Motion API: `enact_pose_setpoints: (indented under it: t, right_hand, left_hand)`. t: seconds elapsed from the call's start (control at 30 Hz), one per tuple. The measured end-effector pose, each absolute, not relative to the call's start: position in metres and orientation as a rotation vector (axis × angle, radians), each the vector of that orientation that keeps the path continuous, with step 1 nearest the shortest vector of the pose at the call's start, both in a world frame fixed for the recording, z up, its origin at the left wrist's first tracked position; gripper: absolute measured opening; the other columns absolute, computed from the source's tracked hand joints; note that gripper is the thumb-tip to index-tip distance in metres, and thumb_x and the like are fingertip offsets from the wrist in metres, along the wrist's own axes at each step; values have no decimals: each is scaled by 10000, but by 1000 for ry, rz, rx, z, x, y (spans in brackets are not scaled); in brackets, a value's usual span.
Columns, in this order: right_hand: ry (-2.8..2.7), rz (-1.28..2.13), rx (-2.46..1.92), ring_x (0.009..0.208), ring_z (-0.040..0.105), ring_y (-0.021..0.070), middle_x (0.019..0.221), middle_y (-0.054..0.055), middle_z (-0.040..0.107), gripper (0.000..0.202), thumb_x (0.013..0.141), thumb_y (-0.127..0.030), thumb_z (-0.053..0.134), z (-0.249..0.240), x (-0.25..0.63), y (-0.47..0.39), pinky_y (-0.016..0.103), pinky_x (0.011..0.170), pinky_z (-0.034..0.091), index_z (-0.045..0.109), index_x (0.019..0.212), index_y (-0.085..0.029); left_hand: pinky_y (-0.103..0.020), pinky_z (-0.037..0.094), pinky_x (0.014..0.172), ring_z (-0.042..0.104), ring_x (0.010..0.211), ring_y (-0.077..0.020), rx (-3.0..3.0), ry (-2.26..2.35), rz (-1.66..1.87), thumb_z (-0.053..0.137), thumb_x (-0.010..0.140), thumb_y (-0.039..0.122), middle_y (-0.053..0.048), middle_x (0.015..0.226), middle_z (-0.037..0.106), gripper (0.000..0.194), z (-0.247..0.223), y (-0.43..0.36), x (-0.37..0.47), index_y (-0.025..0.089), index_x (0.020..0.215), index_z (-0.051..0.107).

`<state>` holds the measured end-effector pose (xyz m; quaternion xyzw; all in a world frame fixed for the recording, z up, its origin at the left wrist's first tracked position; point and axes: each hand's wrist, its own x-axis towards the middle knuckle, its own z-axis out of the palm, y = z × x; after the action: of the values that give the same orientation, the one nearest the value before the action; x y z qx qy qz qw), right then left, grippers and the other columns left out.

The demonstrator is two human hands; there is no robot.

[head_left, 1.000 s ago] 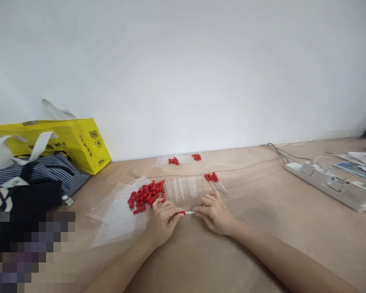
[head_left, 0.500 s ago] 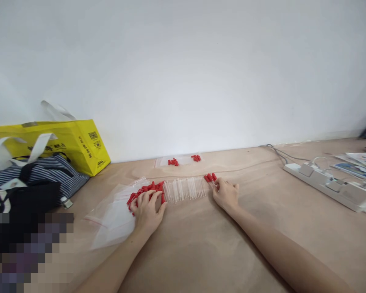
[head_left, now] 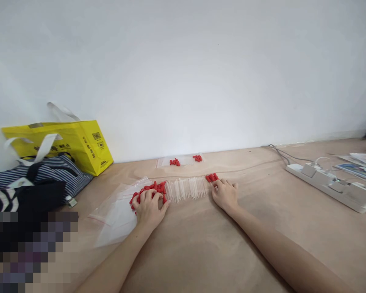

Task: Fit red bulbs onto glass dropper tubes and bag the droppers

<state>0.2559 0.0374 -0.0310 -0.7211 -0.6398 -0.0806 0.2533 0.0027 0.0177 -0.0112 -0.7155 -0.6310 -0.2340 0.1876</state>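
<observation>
My left hand [head_left: 149, 208] rests over a heap of small red rubber caps [head_left: 144, 189], shaped like dropper bulbs. Its fingers are bent and spread, with the thumb apart near one red cap at the heap's right edge. A row of thin clear tubes [head_left: 186, 189] lies side by side between my hands. At the row's right end are several red-capped tubes [head_left: 211, 177]. My right hand [head_left: 227, 195] is beside them, fingertips pinched at the lower part of the rightmost; its tube is mostly hidden by the fingers.
Clear zip bags [head_left: 116, 221] lie under and left of the heap. Another bag [head_left: 162, 162] with red-capped pieces lies by the wall. A yellow bag [head_left: 87, 142] and a striped bag [head_left: 82, 177] stand left. On the right are a power strip [head_left: 326, 185] and papers [head_left: 358, 165].
The view has shifted slightly, moving things a little to the right. The red-capped tubes by my right hand sit closer together and more evenly. My left hand remains over the heap.
</observation>
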Motion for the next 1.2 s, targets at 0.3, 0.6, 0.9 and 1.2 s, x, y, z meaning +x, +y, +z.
enact_pose_setpoints:
  t: [0.3,0.6,0.9,1.2]
  right_hand:
    - [-1752,-49,-2080,905,516,234,920,108,627,273,788,-337,421,-16,222,52,376,780,227,635,804,-168]
    - [-1693,-8,-2209,890,535,263,927,165,621,286,763,-280,427,-12,223,61,402,786,246,619,882,-104]
    - [-1710,10,-2195,914,542,268,845,148,648,253,759,-240,423,-16,222,64,410,790,248,649,761,-126]
    - [-1876,-84,-1677,872,527,226,868,121,611,223,835,-245,364,-23,237,36,336,772,326,559,822,-138]
  left_hand:
    - [-473,221,877,455,972,-266,-1973,-1701,-733,558,700,339,-87,963,581,178,-10,20,1,198,612,621]
    - [-384,303,790,520,815,-206,-2367,-1370,-904,518,717,215,-37,791,613,83,-4,-6,26,189,672,582]
    - [-379,309,767,521,834,-194,-2700,-1340,-775,518,755,242,-12,876,631,137,-11,-9,34,253,825,635]
    - [-366,309,770,537,809,-184,-2619,-1533,-830,447,831,235,3,818,641,127,-12,-8,32,225,803,570]
